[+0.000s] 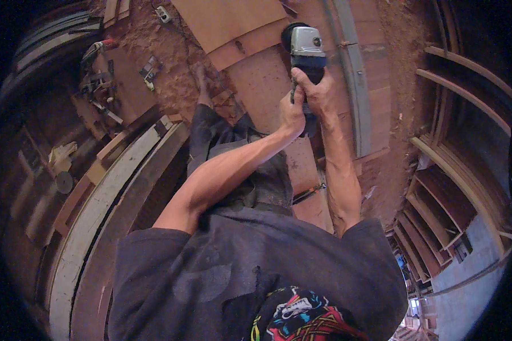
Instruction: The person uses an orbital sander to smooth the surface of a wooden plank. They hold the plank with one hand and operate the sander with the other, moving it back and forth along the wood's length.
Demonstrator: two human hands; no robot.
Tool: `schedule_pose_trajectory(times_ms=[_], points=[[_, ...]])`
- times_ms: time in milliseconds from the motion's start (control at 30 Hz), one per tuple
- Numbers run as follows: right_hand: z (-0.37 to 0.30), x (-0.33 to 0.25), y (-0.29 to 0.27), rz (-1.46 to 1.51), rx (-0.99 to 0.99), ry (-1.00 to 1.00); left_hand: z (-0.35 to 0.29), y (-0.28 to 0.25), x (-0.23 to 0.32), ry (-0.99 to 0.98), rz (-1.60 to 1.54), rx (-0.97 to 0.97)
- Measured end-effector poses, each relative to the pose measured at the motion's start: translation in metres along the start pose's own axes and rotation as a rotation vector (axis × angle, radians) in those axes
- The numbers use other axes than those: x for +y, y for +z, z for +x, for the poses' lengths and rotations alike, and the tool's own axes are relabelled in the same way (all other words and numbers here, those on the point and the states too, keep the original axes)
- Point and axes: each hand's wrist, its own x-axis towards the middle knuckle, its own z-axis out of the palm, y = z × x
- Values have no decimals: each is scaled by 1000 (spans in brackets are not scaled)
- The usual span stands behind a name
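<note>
- Nearest: my dark T-shirt (210, 267) fills the lower frame; both forearms rise from it toward the far side.
- Left hand (293, 111): grip clenched round the dark rear body of the angle grinder (306, 51), just left of the handle.
- Right hand (320, 91): grip clenched on the same handle, touching the left hand and a little farther along the tool.
- Angle grinder: held out in front of me, grey gear head at the far end, black guard on its left side. It hangs over the plywood sheets (250, 62); I cannot tell whether the disc touches the wood, or whether it spins.
- Left, middle distance: long curved planks (105, 199), one pale, one dark, sweep from near to far.
- Far left: a clutter of hand tools (99, 85) on a board; a bare foot (201, 79) stands in reddish sawdust (170, 51) just right of them.
- Right: a curved grey beam (355, 85) beside the plywood, then rows of curved wooden ribs (455, 85).
- Progress, as I judge it: heavy sawdust all about suggests much cutting or sanding done; no fresh cut or finished edge is visible under the tool, so how much remains I cannot say.
</note>
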Motion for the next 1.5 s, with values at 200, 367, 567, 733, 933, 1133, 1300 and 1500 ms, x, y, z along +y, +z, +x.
schedule_pose_trajectory(times_ms=[200, 367, 567, 733, 933, 1133, 1300, 1500], points=[[-30, -21, 54, -67, -131, -86, -23, -51, -24, 83, -162, 139], [-32, -34, 53, -142, -136, -14, -22, -60, -9, 101, -103, 78], [-6, -6, 7, 6, -12, 7, -1, -10, 12, -16, 12, -2], [-5, -17, 7, -19, 33, -58, 7, -9, 14, -28, 7, -30], [-6, -11, 17, 29, 31, -28, -4, -22, 38, -51, 22, -42], [1, -7, 15, 77, 25, -45, 5, -22, 34, -20, 155, -42], [-23, -13, 43, -74, -22, -38, -14, -52, 19, -6, 63, 25], [-56, -40, 88, -3, -96, -176, -39, -99, 3, 33, 5, 108]])
